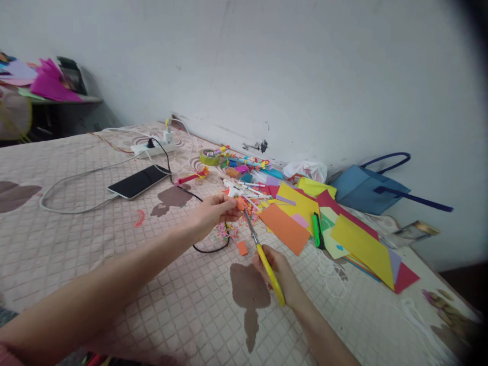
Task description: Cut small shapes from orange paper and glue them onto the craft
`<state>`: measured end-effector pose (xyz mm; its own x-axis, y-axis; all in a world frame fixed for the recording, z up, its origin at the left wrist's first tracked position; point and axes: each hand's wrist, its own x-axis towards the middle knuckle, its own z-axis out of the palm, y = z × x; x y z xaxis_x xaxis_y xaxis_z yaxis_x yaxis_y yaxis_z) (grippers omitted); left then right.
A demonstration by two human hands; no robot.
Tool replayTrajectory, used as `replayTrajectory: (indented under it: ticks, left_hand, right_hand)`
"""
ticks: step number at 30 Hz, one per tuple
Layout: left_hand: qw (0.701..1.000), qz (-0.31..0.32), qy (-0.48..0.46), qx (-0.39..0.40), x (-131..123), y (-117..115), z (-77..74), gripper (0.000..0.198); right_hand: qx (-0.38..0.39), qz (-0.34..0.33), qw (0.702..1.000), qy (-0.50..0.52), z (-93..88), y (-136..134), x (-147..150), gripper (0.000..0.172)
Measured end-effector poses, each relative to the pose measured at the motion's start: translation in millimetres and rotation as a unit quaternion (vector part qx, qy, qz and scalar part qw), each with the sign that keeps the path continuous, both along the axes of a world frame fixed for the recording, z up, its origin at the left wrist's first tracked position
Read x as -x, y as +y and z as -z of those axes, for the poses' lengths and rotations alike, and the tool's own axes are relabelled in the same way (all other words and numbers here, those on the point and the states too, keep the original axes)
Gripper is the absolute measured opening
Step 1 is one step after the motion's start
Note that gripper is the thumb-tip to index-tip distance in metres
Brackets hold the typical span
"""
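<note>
Between the fingertips of my left hand (218, 211) is a small piece of orange paper (240, 204). My right hand (277, 274) is closed round the yellow handles of a pair of scissors (268, 268), and the blades reach up to the orange piece. I cannot tell whether the blades are apart. On the cloth below lies a small orange paper square (242, 248). Tiny coloured paper clippings (226, 233) are scattered beside my left hand, near a black cable. A larger orange sheet (285, 227) rests to the right of the scissors.
Coloured sheets (354, 244), a green cutter (317, 231) and white string (330, 272) lie on the right. Behind are a blue bag (368, 189), green tape roll (209, 157) and white sticks (256, 192). A tablet (140, 182) and power strip (154, 148) with cables are on the left.
</note>
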<state>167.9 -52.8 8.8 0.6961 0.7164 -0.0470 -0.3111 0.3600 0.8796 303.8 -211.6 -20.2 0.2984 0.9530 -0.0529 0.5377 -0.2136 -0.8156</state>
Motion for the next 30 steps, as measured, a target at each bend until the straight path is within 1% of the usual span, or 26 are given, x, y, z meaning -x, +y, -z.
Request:
replayTrajectory:
  ticks: [3, 11, 18, 21, 24, 27, 30]
  left_hand:
    - [1.0, 0.004, -0.001, 0.006, -0.4, -1.9, 0.1, 0.014]
    - [1.0, 0.005, -0.016, 0.001, -1.3, -3.7, 0.3, 0.012]
    - [0.998, -0.02, -0.013, -0.05, -1.6, -6.3, -1.2, 0.018]
    - [0.998, -0.022, -0.009, -0.055, -1.6, -7.0, -2.2, 0.019]
    - [0.998, -0.019, -0.004, -0.052, -1.6, -7.4, -3.0, 0.019]
    - [0.999, -0.018, -0.003, -0.05, -1.7, -7.8, -2.8, 0.019]
    - [0.999, -0.013, -0.005, -0.052, -1.7, -7.8, -2.2, 0.019]
  right_hand:
    - [-0.005, 0.01, 1.0, 0.0, -0.3, -0.4, 0.5, 0.03]
    - [-0.006, 0.009, 1.0, 0.007, -1.2, -0.8, 1.3, 0.031]
    - [-0.019, 0.01, 1.0, -0.008, 5.8, 0.3, 0.0, 0.031]
    - [-0.026, 0.013, 0.999, -0.025, 8.3, 0.1, -1.3, 0.032]
    - [-0.027, 0.011, 0.999, -0.03, 6.5, 0.0, -0.7, 0.033]
    - [-0.027, 0.014, 0.999, -0.023, 4.1, 0.5, 1.2, 0.031]
    - [-0.023, 0.02, 1.0, -0.008, 5.7, 1.4, 2.0, 0.028]
